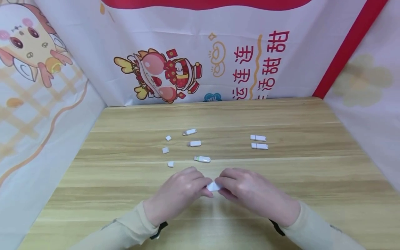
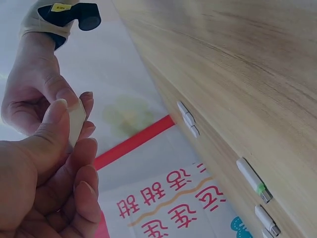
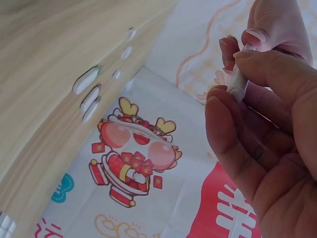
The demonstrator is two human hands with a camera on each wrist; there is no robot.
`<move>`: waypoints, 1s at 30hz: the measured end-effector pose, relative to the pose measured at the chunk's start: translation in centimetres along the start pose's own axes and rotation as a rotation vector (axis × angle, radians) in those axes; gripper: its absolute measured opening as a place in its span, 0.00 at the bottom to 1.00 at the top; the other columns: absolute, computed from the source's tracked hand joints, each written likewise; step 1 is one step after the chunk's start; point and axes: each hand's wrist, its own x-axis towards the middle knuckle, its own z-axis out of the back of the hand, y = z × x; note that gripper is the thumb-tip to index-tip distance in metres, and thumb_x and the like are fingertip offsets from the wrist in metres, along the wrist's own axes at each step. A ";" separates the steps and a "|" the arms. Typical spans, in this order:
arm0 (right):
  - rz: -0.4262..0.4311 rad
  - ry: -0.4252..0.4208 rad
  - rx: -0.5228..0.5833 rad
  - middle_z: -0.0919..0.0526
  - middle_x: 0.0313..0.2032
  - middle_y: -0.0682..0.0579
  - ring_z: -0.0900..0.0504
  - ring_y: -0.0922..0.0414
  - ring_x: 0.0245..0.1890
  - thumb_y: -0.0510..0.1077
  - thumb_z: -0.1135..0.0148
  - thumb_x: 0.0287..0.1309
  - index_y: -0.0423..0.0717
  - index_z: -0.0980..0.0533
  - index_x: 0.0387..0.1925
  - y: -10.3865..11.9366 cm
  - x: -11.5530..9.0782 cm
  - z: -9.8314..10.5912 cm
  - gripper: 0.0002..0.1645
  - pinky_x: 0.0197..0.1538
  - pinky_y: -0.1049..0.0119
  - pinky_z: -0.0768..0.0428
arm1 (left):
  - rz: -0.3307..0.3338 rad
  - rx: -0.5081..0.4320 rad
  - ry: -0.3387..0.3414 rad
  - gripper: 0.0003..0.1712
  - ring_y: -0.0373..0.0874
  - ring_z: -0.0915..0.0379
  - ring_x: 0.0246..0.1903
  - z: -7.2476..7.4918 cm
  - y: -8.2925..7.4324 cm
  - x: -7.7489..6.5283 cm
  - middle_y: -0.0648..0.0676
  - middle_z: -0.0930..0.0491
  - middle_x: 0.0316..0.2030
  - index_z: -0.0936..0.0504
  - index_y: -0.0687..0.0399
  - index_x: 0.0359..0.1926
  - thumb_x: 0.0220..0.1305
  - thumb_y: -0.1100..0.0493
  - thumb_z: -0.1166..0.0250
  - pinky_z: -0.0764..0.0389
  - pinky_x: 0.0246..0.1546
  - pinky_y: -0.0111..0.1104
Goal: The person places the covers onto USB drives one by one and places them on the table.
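Observation:
Close over the table's near middle, a white USB stick (image 1: 214, 186) is held between both hands. My left hand (image 1: 182, 189) pinches its left end with thumb and fingers, and my right hand (image 1: 254, 191) pinches the right end. Fingertips cover much of the stick; its white side shows in the left wrist view (image 2: 76, 123) and one end in the right wrist view (image 3: 237, 84). Just beyond the hands lies an uncapped USB stick with a green band (image 1: 203, 159). Its metal plug points left, towards a loose rounded cap (image 1: 170, 164).
Farther back lie two more uncapped USB sticks (image 1: 195, 143) with bare plugs, and two square white caps (image 1: 165, 150) left of them. Two capped USB sticks (image 1: 259, 146) lie side by side at the right. Printed cloth (image 1: 187, 31) hangs around the wooden table (image 1: 312, 166).

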 end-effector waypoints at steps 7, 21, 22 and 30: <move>-0.090 0.075 0.035 0.18 0.31 0.54 0.20 0.65 0.29 0.35 0.23 0.49 0.41 0.16 0.34 -2.4 0.5 0.2 0.10 0.33 0.77 0.20 | 0.116 -0.055 0.109 0.13 0.38 0.25 0.29 -0.7 1.4 1.9 0.47 0.17 0.29 0.13 0.56 0.38 0.58 0.51 0.27 0.23 0.29 0.25; -0.310 0.249 -0.019 0.18 0.30 0.53 0.20 0.62 0.28 0.35 0.23 0.48 0.41 0.15 0.34 -11.1 1.3 2.1 0.09 0.33 0.70 0.18 | 0.293 -0.133 0.378 0.10 0.35 0.26 0.27 -5.3 6.8 10.6 0.46 0.16 0.31 0.11 0.52 0.41 0.64 0.52 0.31 0.24 0.29 0.26; -0.320 0.256 -0.019 0.19 0.30 0.53 0.20 0.62 0.28 0.34 0.24 0.49 0.41 0.15 0.34 -11.7 1.2 2.2 0.09 0.32 0.70 0.18 | 0.300 -0.131 0.392 0.10 0.35 0.26 0.27 -5.7 7.1 11.3 0.46 0.16 0.31 0.11 0.52 0.40 0.65 0.52 0.31 0.24 0.29 0.27; -0.471 0.323 -0.028 0.18 0.31 0.50 0.19 0.57 0.30 0.35 0.25 0.51 0.40 0.15 0.36 -16.9 0.8 2.9 0.08 0.35 0.62 0.18 | 0.385 -0.115 0.458 0.09 0.35 0.25 0.27 -9.2 9.5 16.0 0.44 0.17 0.30 0.12 0.50 0.39 0.62 0.51 0.29 0.24 0.30 0.27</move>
